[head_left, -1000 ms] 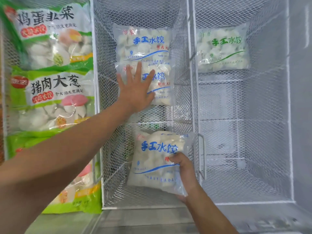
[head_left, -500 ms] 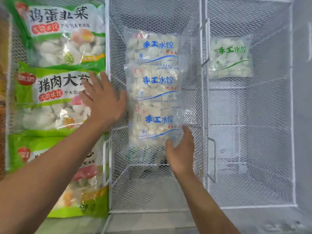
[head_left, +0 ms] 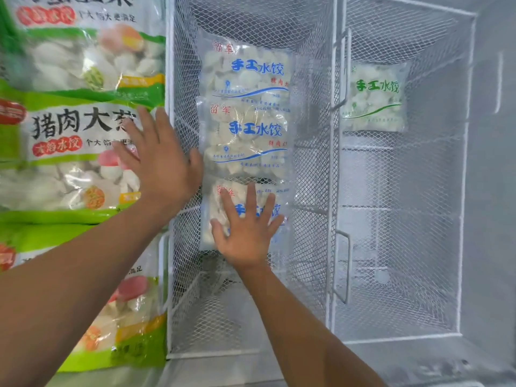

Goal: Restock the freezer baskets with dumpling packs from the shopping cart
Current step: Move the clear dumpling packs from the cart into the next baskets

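Nearest us, our two bare forearms are cut off by the lower edge of the view. Our right hand lies flat with fingers spread straight on the nearest dumpling pack, covering much of its blue lettering and gripping nothing. Our left hand is likewise wide and flat, its palm over the wire edge between baskets, its fingers hiding part of the print on a green pack. We count three clear, crinkly blue-lettered packs in a row in the middle basket, a white wire-mesh box: beyond the nearest lie the second pack and the third pack. In the left basket we see three glossy green packs, the near one and the far one cut off by the frame. Farther right, one green-lettered pack lies in the right basket, partly veiled by mesh.
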